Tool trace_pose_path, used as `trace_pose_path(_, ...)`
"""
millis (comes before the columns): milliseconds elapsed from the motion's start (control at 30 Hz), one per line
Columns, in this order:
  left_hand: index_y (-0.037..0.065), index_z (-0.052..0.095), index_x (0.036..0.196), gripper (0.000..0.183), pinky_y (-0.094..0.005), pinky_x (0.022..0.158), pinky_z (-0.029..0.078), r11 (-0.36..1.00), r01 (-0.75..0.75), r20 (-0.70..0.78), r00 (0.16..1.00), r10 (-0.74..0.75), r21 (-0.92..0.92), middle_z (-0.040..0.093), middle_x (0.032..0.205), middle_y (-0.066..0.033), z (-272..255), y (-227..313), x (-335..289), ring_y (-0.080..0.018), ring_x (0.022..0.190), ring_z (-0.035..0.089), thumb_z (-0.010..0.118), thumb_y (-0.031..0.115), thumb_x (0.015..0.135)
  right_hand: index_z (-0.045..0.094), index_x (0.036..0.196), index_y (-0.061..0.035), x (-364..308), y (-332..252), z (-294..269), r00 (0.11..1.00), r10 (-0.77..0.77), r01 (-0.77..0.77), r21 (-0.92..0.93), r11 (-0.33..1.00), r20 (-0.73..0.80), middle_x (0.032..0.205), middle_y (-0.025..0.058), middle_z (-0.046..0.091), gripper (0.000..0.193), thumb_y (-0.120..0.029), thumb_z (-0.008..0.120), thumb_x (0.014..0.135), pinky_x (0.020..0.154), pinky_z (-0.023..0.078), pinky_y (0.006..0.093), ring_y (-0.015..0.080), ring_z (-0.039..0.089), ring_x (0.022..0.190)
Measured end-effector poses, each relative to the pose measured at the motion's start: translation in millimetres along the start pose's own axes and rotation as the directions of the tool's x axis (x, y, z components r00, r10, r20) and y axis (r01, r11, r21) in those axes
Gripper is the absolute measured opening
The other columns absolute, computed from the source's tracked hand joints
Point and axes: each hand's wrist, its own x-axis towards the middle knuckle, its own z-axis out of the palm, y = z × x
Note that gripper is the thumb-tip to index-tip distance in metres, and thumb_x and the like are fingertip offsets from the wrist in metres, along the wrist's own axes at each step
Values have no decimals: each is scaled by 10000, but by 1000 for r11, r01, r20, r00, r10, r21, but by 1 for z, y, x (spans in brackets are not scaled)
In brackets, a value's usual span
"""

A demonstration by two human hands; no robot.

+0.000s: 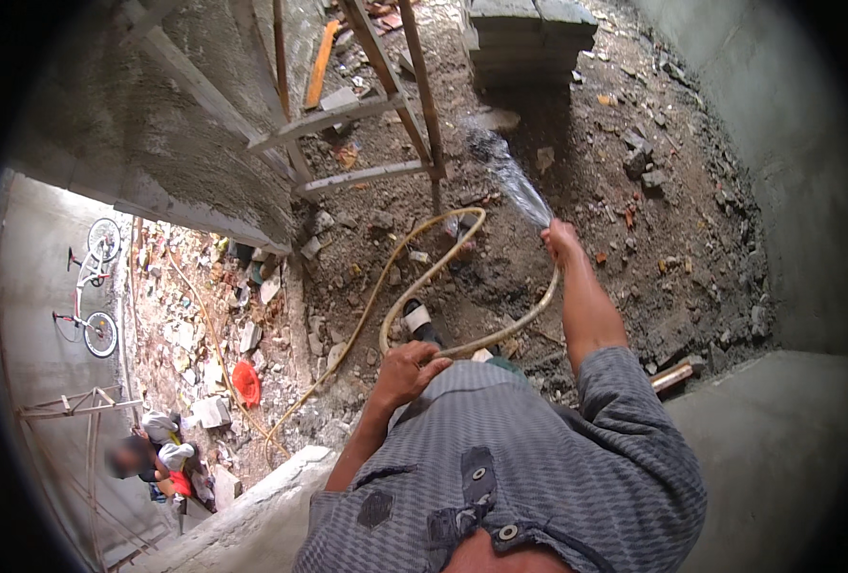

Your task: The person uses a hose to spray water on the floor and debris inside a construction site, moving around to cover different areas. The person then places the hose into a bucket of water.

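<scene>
My right hand (pixel 562 244) is closed around the end of a yellowish hose (pixel 521 321), out in front of me to the right. Water (pixel 519 186) sprays from that end, fanning out over the rubble ground toward the stacked blocks. Close to my waist, my left hand (pixel 408 374) grips the same hose, its fingers partly hidden by their own curl. Between the two hands the hose sags in a curve. Beyond my left hand it loops forward, then trails off to the left across the ground.
A pile of grey blocks (pixel 529 48) stands ahead. Wooden scaffolding (pixel 367 175) rises at front left beside a rough wall. Broken rubble (pixel 634 158) covers the ground. Far left are a bicycle (pixel 92 286), a red cloth-like item (pixel 245 383) and another person (pixel 171 458) crouching or sitting.
</scene>
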Motion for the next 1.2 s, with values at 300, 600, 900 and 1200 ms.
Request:
trace_pose_path(300,31,633,893,312,-333,710,465,1000,17,-18,1000,-18,-23,615,867,-109,-20,-27,7,-251,801,595,623,326,791,543,744,-58,-8,-44,36,980,-197,194,123,973,15,507,-11,410,371,-354,354,864,362,278,295,115,362,380)
trace_pose_path(600,35,632,910,340,-320,670,466,981,83,-48,995,-92,-173,622,840,-113,-81,-67,57,-237,769,606,614,357,800,567,761,-62,-8,-145,103,908,-400,413,97,906,-125,498,-8,425,365,-360,388,872,359,315,280,108,383,373)
trace_pose_path(900,49,623,933,337,-307,670,462,979,109,-40,992,-117,-173,628,842,-105,-137,-104,115,-198,767,604,621,359,799,607,736,-57,39,-219,163,794,-555,580,36,814,-247,512,20,480,417,-393,405,878,405,369,317,149,466,430)
trace_pose_path(1200,32,631,948,386,-304,700,463,973,149,-210,960,-185,-176,638,876,-110,-160,-105,126,-199,804,609,633,382,785,559,980,6,106,-242,222,828,-524,443,-341,829,-200,892,202,614,337,-256,367,889,691,517,348,316,624,839)
